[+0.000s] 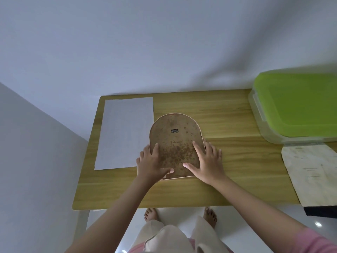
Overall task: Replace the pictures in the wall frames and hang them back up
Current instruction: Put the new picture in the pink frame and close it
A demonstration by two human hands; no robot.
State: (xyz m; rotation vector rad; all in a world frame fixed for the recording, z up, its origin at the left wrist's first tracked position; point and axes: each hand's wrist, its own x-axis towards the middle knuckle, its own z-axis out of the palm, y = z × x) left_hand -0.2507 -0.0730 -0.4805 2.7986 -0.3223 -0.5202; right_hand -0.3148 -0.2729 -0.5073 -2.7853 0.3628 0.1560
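An arch-shaped picture frame [176, 136] lies face down on the wooden table [228, 121], its stained brown backing board up, with a small metal hanger near the rounded top. My left hand [152, 162] rests on the frame's lower left edge, fingers spread and thumb lying along the bottom. My right hand [205, 162] presses on the lower right part, fingers spread flat and thumb pointing left over the board. A white sheet of paper [125, 132] lies flat just left of the frame.
A clear plastic box with a green lid [299, 105] stands at the table's right rear. A light wooden board [313, 176] over a dark pad lies at the right front edge. White walls close off the table's back and left.
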